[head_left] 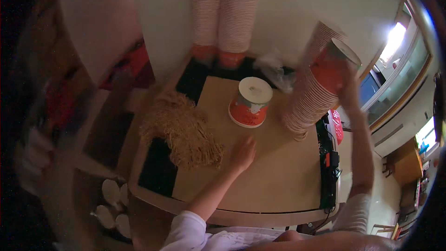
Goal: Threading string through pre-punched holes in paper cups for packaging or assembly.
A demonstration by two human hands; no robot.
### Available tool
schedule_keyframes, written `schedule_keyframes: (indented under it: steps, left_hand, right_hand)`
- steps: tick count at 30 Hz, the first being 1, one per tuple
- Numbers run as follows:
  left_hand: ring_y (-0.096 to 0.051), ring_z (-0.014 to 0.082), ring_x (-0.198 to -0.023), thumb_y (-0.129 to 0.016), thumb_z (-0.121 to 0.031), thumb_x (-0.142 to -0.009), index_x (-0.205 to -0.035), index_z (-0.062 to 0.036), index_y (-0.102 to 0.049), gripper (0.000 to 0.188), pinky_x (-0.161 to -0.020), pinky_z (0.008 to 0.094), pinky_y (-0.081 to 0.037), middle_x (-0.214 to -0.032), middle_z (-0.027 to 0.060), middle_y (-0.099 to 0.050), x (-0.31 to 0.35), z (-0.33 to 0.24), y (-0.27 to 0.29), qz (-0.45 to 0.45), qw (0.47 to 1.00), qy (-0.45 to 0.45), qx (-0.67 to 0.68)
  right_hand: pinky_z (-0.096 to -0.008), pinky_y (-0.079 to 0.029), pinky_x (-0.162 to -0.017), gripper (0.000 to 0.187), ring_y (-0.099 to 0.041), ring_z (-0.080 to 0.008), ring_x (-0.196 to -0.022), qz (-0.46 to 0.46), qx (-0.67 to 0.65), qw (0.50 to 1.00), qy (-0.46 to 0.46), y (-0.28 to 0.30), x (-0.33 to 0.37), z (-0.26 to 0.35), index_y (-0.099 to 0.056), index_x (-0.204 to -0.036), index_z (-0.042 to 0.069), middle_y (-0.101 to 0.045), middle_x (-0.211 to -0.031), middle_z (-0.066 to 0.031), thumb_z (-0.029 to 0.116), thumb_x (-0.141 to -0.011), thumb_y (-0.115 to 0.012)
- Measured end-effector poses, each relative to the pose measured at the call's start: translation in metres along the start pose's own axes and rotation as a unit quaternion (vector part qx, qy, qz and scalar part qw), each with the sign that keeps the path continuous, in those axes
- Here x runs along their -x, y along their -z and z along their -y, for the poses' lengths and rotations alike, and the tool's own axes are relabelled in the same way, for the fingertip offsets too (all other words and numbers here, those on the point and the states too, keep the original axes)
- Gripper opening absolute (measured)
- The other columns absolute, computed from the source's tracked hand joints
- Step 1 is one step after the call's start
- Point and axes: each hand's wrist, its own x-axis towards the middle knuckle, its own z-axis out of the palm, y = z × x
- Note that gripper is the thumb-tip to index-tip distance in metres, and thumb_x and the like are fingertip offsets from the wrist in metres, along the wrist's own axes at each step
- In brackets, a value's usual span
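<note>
My right hand, blurred, reaches to the right side and grips an orange and green paper bucket at the top of a tall leaning stack of nested buckets. Its fingers are partly hidden behind the bucket. Near the middle of the board, my left hand is loosely closed, with nothing visible in it. Just beyond it, a single upside-down paper bucket, orange with a pale base on top, rests on the tan board. Left of that hand lies a heap of tan twine strands.
Two tall stacks of nested buckets stand at the back against the wall. A crumpled clear plastic bag lies between them and the right stack. A black power strip with cables runs along the table's right edge. A person's hand shows at far left.
</note>
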Motion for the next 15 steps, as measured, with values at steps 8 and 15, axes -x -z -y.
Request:
schedule_keyframes:
  steps: [8, 15]
  left_hand:
    - [-0.037, 0.0363, -0.116, -0.054, -0.032, -0.081, -0.118, -0.0039, -0.048, 0.046, -0.094, 0.0521, -0.031, -0.129, 0.0183, -0.038, -0.020, -0.003, -0.019, 0.088, 0.993, 0.056, -0.058]
    - [-0.039, 0.0306, -0.110, -0.058, -0.036, -0.076, -0.113, -0.0056, -0.048, 0.048, -0.083, 0.0523, -0.038, -0.130, 0.0137, -0.036, -0.024, 0.007, -0.027, 0.056, 0.995, 0.038, -0.070]
  right_hand:
    - [-0.0385, -0.045, -0.076, 0.027, -0.053, -0.0270, -0.088, 0.155, -0.170, 0.970, 0.077, -0.137, 0.063, 0.084, -0.055, -0.106, 0.010, -0.053, -0.094, -0.0124, 0.010, -0.079, -0.056]
    - [-0.0420, -0.047, -0.065, 0.014, -0.056, -0.0310, -0.077, 0.252, -0.191, 0.949, 0.020, -0.165, 0.067, 0.085, -0.056, -0.091, 0.012, -0.054, -0.090, -0.0085, 0.016, -0.077, -0.057]
